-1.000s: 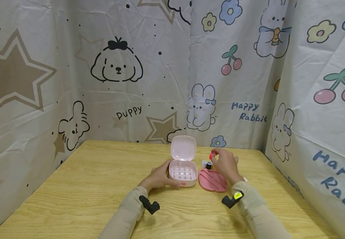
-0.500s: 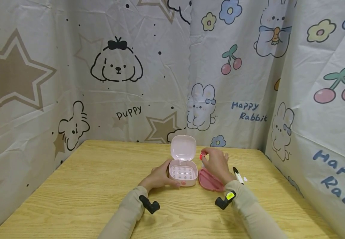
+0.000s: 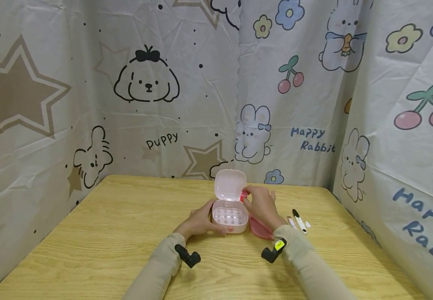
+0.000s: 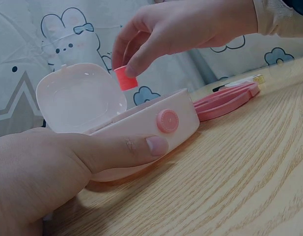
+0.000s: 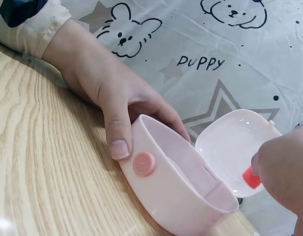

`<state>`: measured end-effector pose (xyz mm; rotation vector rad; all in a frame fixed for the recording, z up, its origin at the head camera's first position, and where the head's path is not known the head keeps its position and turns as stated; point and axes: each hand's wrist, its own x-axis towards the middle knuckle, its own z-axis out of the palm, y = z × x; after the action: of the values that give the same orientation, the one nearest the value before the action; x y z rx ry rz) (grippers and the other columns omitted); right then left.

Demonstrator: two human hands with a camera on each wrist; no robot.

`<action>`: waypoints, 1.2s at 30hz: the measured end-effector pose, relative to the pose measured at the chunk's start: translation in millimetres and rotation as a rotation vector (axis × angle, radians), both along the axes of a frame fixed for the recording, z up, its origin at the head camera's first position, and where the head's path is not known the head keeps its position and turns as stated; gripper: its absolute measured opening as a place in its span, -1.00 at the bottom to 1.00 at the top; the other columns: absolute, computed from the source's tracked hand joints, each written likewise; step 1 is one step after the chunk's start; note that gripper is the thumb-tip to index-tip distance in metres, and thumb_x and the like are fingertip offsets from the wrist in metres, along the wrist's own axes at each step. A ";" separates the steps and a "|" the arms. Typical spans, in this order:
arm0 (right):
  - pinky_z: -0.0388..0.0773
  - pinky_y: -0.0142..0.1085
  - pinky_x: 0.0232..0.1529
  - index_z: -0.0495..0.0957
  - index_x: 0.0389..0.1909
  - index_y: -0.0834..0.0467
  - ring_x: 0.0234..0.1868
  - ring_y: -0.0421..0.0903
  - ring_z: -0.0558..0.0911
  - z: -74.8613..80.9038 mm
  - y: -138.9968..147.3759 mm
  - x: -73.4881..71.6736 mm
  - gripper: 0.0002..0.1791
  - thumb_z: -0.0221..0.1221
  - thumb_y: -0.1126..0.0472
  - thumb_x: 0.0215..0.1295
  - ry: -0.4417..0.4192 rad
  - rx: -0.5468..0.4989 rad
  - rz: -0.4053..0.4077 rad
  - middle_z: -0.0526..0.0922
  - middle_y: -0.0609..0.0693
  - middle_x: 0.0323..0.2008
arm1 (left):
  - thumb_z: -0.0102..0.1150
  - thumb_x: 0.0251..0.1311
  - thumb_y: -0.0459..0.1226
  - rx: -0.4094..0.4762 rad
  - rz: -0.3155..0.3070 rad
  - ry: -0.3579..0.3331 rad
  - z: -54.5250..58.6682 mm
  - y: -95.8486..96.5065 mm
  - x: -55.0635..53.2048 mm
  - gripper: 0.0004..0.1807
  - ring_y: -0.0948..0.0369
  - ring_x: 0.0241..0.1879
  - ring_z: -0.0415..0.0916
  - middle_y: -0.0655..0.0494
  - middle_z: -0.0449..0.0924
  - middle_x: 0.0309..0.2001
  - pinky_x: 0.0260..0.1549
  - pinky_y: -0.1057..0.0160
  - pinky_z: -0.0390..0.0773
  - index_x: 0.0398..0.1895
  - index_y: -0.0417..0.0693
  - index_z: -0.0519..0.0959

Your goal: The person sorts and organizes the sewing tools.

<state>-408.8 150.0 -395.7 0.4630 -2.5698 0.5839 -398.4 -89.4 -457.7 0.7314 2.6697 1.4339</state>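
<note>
A pale pink box [image 3: 230,229] with rows of small pegs on its floor stands on the table, its lid [image 3: 230,184] raised. My left hand [image 3: 199,221] grips the box's left side, thumb along the front near the round pink button [image 4: 167,121]. Above the box's right rear, my right hand [image 3: 262,207] pinches a small red thread spool [image 4: 125,77] between thumb and fingertips. In the right wrist view the red spool [image 5: 251,177] shows in front of the lid. Right of the box lies a darker pink tray [image 3: 259,229], partly hidden under the right hand and forearm.
A slim black-and-white tool [image 3: 299,221] lies right of my right wrist, next to a small white piece [image 3: 308,224] and another slim item [image 3: 291,222]. The wooden table [image 3: 126,233] ends at a printed curtain [image 3: 156,125] behind.
My right hand has carried the red spool leftward, from beyond the darker pink tray to over the box's right rear. The slim tools have come into view. My left hand stays put.
</note>
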 end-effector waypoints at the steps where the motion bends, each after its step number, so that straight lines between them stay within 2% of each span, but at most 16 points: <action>1: 0.09 0.51 0.22 0.74 -0.07 0.10 0.04 0.11 0.62 -0.2 -1.8 0.2 -0.78 0.37 0.25 0.27 -0.006 0.000 0.000 0.76 -0.02 -0.12 | 0.74 -0.19 0.04 -0.002 0.000 0.000 -0.1 0.0 0.0 0.22 0.02 0.35 0.34 0.12 0.43 0.40 0.33 -0.29 0.02 0.55 0.02 0.21; 8: 0.20 0.38 0.19 0.74 -0.13 0.07 -0.03 0.07 0.62 -5.7 -11.7 -0.8 -0.82 0.41 0.22 0.26 -0.025 0.010 0.009 0.75 -0.05 -0.17 | 0.73 -0.20 0.05 -0.006 -0.001 0.004 2.4 -0.9 2.4 0.23 0.02 0.33 0.35 0.10 0.43 0.40 0.32 -0.28 0.03 0.56 0.02 0.21; 11: 0.18 0.40 0.22 0.74 -0.12 0.06 -0.02 0.07 0.62 -8.2 -15.2 -1.7 -0.83 0.41 0.22 0.27 -0.042 0.021 0.013 0.75 -0.05 -0.16 | 0.73 -0.19 0.05 -0.006 0.002 0.003 2.5 -1.2 2.7 0.22 0.02 0.32 0.36 0.10 0.44 0.40 0.32 -0.28 0.05 0.55 0.03 0.22; 16: 0.01 0.51 0.30 0.74 -0.11 0.06 0.01 0.12 0.63 -11.5 -18.6 -2.4 -0.82 0.41 0.23 0.28 -0.093 0.030 -0.001 0.76 -0.02 -0.13 | 0.73 -0.19 0.07 -0.010 0.010 0.005 0.8 -1.0 1.6 0.22 0.04 0.30 0.37 0.12 0.44 0.39 0.32 -0.26 0.12 0.55 0.04 0.22; 26: 0.04 0.50 0.28 0.75 -0.08 0.09 0.01 0.14 0.63 -18.5 -18.0 -3.0 -0.82 0.39 0.21 0.32 -0.127 0.043 -0.017 0.76 0.03 -0.13 | 0.72 -0.16 0.02 -0.009 0.001 0.011 2.0 -0.1 2.8 0.22 0.00 0.34 0.33 0.08 0.40 0.42 0.32 -0.29 0.02 0.58 0.01 0.19; 36: 0.08 0.49 0.27 0.75 -0.09 0.09 0.03 0.14 0.60 -21.2 -18.0 -3.2 -0.80 0.43 0.20 0.27 -0.154 0.071 -0.041 0.71 0.03 -0.14 | 0.73 -0.17 0.03 -0.008 0.011 0.006 2.6 -0.5 4.0 0.21 0.01 0.33 0.35 0.08 0.41 0.41 0.33 -0.28 0.08 0.56 -0.01 0.21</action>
<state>-412.0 131.9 -416.8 0.4018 -2.7467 0.5347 -394.4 -89.8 -455.0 0.7228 2.6865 1.4254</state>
